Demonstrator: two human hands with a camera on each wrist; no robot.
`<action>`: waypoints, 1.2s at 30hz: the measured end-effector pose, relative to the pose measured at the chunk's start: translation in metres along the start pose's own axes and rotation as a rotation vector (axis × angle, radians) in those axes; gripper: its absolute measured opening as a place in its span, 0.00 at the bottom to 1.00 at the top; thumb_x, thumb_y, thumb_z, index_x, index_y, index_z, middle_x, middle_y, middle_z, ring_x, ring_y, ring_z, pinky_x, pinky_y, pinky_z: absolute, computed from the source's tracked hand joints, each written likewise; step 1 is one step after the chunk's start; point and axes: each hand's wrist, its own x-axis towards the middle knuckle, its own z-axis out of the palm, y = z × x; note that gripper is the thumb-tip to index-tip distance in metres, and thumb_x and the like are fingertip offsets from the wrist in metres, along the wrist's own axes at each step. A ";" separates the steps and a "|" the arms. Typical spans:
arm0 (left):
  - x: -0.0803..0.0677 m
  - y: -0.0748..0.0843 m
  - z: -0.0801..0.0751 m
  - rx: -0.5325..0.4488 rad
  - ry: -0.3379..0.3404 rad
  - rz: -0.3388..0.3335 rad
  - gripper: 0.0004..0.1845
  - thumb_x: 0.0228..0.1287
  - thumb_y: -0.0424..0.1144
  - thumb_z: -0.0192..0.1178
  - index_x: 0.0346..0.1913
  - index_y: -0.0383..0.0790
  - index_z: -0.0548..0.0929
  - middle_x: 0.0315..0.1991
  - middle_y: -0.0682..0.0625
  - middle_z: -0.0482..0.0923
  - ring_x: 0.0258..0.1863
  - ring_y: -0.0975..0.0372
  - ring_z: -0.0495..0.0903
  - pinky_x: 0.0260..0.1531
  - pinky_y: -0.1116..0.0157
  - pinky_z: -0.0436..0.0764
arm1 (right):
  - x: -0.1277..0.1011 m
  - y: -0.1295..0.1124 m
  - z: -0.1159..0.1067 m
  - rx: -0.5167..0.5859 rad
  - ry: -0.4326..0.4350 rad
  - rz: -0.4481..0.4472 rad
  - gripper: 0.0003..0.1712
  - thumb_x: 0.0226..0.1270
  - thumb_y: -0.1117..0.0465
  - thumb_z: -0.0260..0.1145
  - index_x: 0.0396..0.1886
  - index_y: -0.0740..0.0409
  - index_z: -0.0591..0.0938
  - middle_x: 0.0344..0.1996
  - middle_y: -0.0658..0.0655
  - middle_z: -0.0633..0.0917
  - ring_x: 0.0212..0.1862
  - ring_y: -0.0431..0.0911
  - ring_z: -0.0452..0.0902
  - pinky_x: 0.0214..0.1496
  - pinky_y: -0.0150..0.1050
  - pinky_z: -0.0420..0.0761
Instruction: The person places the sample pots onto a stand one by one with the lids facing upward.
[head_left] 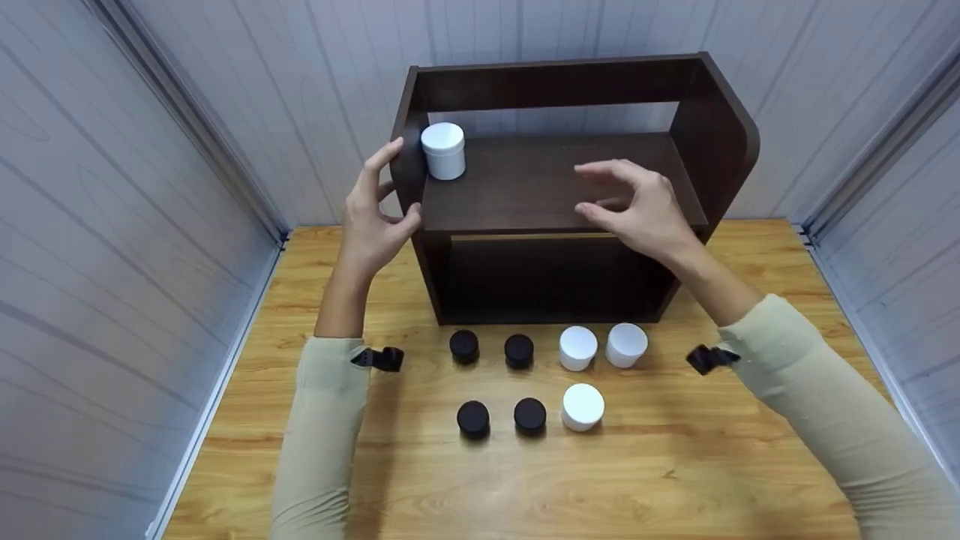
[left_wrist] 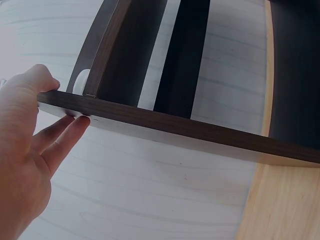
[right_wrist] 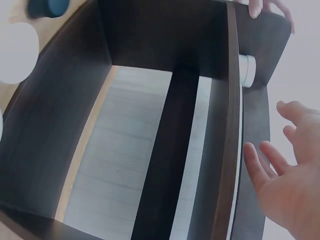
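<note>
A dark brown two-tier shelf (head_left: 510, 202) stands at the back of the table. My left hand (head_left: 375, 217) grips its left side panel, thumb on one face and fingers on the other; the left wrist view shows this hand (left_wrist: 22, 150) pinching the panel (left_wrist: 150, 120). On the upper board, close to that panel, stands a white lidded jar (head_left: 444, 154), partly visible in the right wrist view as a white jar (right_wrist: 247, 71). Over the right part of the upper board is my right hand (head_left: 645, 210), fingers and thumb apart and lightly bent, holding nothing.
In front of the shelf, three white jars (head_left: 583, 407) stand on the wooden table (head_left: 637, 480). Left of them are several small black jars (head_left: 473, 419) in two rows. Pale panel walls (head_left: 135, 247) enclose the table on the left, right and back.
</note>
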 end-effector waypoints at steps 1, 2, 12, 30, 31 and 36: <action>0.000 0.000 0.000 0.002 0.000 0.001 0.38 0.69 0.24 0.66 0.82 0.33 0.71 0.84 0.36 0.71 0.79 0.53 0.76 0.70 0.46 0.91 | -0.004 -0.001 -0.001 -0.003 -0.006 -0.009 0.28 0.70 0.73 0.78 0.69 0.65 0.88 0.67 0.64 0.89 0.67 0.49 0.86 0.60 0.26 0.91; 0.000 0.000 -0.001 0.002 0.002 0.001 0.39 0.68 0.24 0.66 0.82 0.33 0.71 0.84 0.36 0.71 0.79 0.53 0.76 0.70 0.47 0.90 | -0.008 -0.002 -0.002 -0.011 -0.012 -0.018 0.27 0.69 0.73 0.78 0.68 0.65 0.88 0.66 0.64 0.89 0.66 0.49 0.87 0.60 0.26 0.91; 0.001 0.002 0.000 -0.004 0.007 -0.013 0.39 0.68 0.24 0.66 0.82 0.34 0.71 0.84 0.37 0.71 0.80 0.53 0.76 0.71 0.47 0.90 | -0.050 0.003 -0.012 -0.029 -0.066 -0.100 0.25 0.66 0.75 0.80 0.63 0.67 0.90 0.64 0.64 0.89 0.64 0.37 0.88 0.61 0.31 0.93; -0.001 0.006 -0.003 -0.019 -0.011 -0.026 0.39 0.68 0.22 0.66 0.82 0.32 0.70 0.85 0.36 0.69 0.82 0.51 0.73 0.71 0.45 0.89 | -0.109 0.033 -0.022 -0.087 -0.127 -0.126 0.24 0.62 0.77 0.81 0.58 0.63 0.92 0.60 0.62 0.91 0.63 0.26 0.84 0.58 0.24 0.90; -0.001 0.006 -0.003 -0.021 -0.010 -0.027 0.39 0.68 0.22 0.66 0.82 0.32 0.70 0.85 0.35 0.69 0.83 0.51 0.72 0.72 0.45 0.88 | -0.111 0.036 -0.021 -0.093 -0.132 -0.125 0.24 0.62 0.77 0.82 0.58 0.62 0.93 0.60 0.63 0.91 0.63 0.25 0.83 0.58 0.23 0.90; -0.001 0.006 -0.002 -0.029 -0.007 -0.021 0.39 0.68 0.22 0.66 0.82 0.31 0.71 0.84 0.35 0.70 0.82 0.50 0.73 0.73 0.44 0.88 | -0.125 0.051 -0.017 -0.120 -0.160 -0.105 0.25 0.62 0.75 0.83 0.59 0.58 0.93 0.62 0.62 0.90 0.64 0.24 0.81 0.60 0.19 0.87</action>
